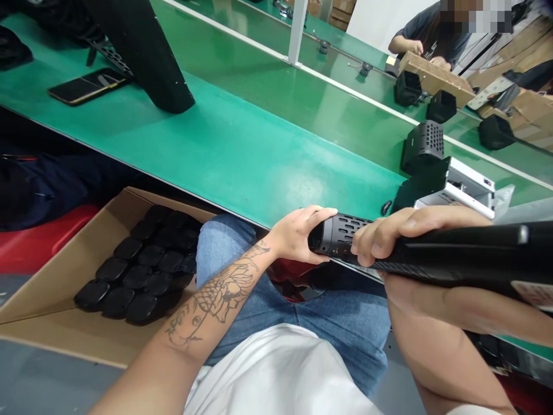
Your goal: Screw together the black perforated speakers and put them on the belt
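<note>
My left hand is closed around the near end of a black housing with slotted vents, held over my lap at the bench edge. At the housing's other end is my right hand, fingers curled round a long black tool. The tool reaches in from the right edge, close to the camera, with a pale label on its underside. Its working tip is hidden by my fingers, so its exact kind cannot be made out.
On the green bench stand a similar vented housing, a white-and-black box-shaped unit, a phone and a black stand. A cardboard box of black parts sits left. A person works across the bench.
</note>
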A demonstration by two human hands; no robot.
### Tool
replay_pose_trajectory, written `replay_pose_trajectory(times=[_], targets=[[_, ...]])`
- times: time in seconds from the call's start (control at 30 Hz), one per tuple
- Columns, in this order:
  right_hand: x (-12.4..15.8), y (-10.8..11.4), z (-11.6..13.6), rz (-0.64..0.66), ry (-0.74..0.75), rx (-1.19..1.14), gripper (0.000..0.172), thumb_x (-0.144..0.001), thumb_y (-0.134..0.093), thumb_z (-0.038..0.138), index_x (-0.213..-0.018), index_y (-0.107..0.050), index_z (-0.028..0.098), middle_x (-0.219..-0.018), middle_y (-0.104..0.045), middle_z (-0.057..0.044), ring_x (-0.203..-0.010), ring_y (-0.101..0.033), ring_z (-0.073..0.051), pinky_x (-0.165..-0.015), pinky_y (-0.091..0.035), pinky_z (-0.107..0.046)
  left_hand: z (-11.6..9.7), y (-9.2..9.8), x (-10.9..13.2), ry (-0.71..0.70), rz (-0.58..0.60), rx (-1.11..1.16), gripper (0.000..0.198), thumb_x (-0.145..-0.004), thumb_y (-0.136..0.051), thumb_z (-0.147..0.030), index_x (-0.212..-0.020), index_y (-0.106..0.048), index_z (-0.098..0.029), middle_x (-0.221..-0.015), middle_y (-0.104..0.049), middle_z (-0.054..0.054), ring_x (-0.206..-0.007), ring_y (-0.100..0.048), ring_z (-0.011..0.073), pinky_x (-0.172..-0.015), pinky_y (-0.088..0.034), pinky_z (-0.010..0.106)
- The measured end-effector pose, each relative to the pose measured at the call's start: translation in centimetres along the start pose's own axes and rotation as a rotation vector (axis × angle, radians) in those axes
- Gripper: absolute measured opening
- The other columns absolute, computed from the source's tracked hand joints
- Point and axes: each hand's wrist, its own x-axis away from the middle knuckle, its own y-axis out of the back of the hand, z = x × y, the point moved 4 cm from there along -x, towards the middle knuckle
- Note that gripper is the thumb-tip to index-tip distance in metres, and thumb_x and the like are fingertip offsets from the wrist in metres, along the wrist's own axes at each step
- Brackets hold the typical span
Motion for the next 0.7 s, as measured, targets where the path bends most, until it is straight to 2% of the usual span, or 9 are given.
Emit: replay_pose_trajectory(times=[0.07, 0.13, 0.2, 0.27, 0.43, 0.5, 0.6, 0.63, 0.7], targets=[[-0.1, 0.2, 0.5, 0.115, 0.03, 0.034, 0.036, -0.081, -0.087, 0.037, -0.112, -0.073, 0.024, -0.079, -0.073, -0.006, -0.066, -0.071, -0.027, -0.065, -0.064, -0.049, 0.1, 0.0, 0.0, -0.003, 0.0, -0.001, 0.098, -0.073, -0.083, -0.053, -0.155, -0.037, -0.024, -0.142, -0.058, 0.016, -0.126, -0.063, 0.0347, -0.107, -0.052, 0.05], [-0.2, 0.0, 0.8, 0.202, -0.047, 0.093, 0.042, -0.077, -0.09, 0.023, -0.116, -0.074, 0.028, -0.081, -0.074, -0.005, -0.071, -0.073, -0.028, -0.072, -0.065, -0.052, 0.1, 0.0, 0.0, -0.008, 0.004, -0.005, 0.099, -0.074, -0.082, -0.054, -0.157, -0.036, -0.024, -0.142, -0.057, 0.016, -0.126, -0.063, 0.0348, -0.108, -0.052, 0.05], [-0.3, 0.0, 1.1, 0.167, -0.134, 0.114, 0.04, -0.078, -0.09, 0.023, -0.115, -0.076, 0.032, -0.081, -0.073, -0.003, -0.073, -0.074, -0.028, -0.078, -0.065, -0.055, 0.3, -0.1, 0.1, -0.009, 0.008, -0.006, 0.101, -0.074, -0.083, -0.054, -0.158, -0.035, -0.024, -0.143, -0.057, 0.016, -0.127, -0.062, 0.0351, -0.108, -0.052, 0.05], [-0.5, 0.0, 1.5, 0.112, -0.113, 0.085, 0.035, -0.081, -0.088, 0.027, -0.114, -0.077, 0.032, -0.08, -0.073, -0.002, -0.07, -0.073, -0.026, -0.079, -0.064, -0.055, 0.3, -0.1, 0.1, -0.004, 0.013, -0.005, 0.103, -0.073, -0.083, -0.054, -0.159, -0.034, -0.025, -0.144, -0.057, 0.016, -0.128, -0.062, 0.0354, -0.108, -0.052, 0.05], [-0.8, 0.6, 1.3, 0.333, -0.097, 0.094, 0.05, -0.078, -0.088, 0.018, -0.124, -0.076, 0.034, -0.084, -0.077, -0.004, -0.076, -0.076, -0.029, -0.08, -0.064, -0.059, 0.4, -0.2, 0.2, 0.011, 0.021, 0.003, 0.103, -0.073, -0.084, -0.054, -0.159, -0.035, -0.026, -0.144, -0.057, 0.015, -0.127, -0.062, 0.0354, -0.109, -0.051, 0.05], [-0.8, 1.1, 0.9, 0.319, -0.093, 0.09, 0.044, -0.083, -0.085, 0.023, -0.124, -0.075, 0.034, -0.085, -0.077, -0.006, -0.076, -0.076, -0.03, -0.077, -0.063, -0.058, 0.3, -0.2, 0.2, 0.013, 0.018, 0.01, 0.102, -0.074, -0.084, -0.055, -0.159, -0.036, -0.026, -0.143, -0.057, 0.015, -0.128, -0.062, 0.0355, -0.11, -0.051, 0.05], [-0.9, 0.9, 0.5, 0.236, -0.045, 0.037, 0.027, -0.096, -0.069, 0.042, -0.119, -0.078, 0.032, -0.078, -0.075, -0.009, -0.07, -0.074, -0.031, -0.07, -0.063, -0.055, 0.4, 0.0, 0.1, 0.021, 0.023, 0.024, 0.102, -0.075, -0.083, -0.056, -0.16, -0.036, -0.026, -0.144, -0.057, 0.015, -0.128, -0.062, 0.0353, -0.11, -0.051, 0.051], [-0.9, 0.6, 0.4, 0.208, -0.026, 0.016, 0.027, -0.096, -0.067, 0.044, -0.115, -0.08, 0.03, -0.075, -0.074, -0.009, -0.067, -0.074, -0.03, -0.067, -0.063, -0.054, 0.4, 0.0, 0.0, 0.019, 0.029, 0.031, 0.103, -0.075, -0.083, -0.057, -0.16, -0.035, -0.026, -0.144, -0.056, 0.016, -0.129, -0.061, 0.0354, -0.111, -0.05, 0.051], [-0.7, 0.1, 0.5, 0.104, -0.033, -0.046, 0.022, -0.09, -0.076, 0.039, -0.108, -0.081, 0.028, -0.071, -0.072, -0.008, -0.063, -0.072, -0.03, -0.064, -0.063, -0.054, 0.1, 0.4, 0.0, 0.005, 0.032, 0.052, 0.108, -0.073, -0.083, -0.062, -0.161, -0.034, -0.025, -0.149, -0.053, 0.017, -0.135, -0.057, 0.0374, -0.115, -0.047, 0.054]])
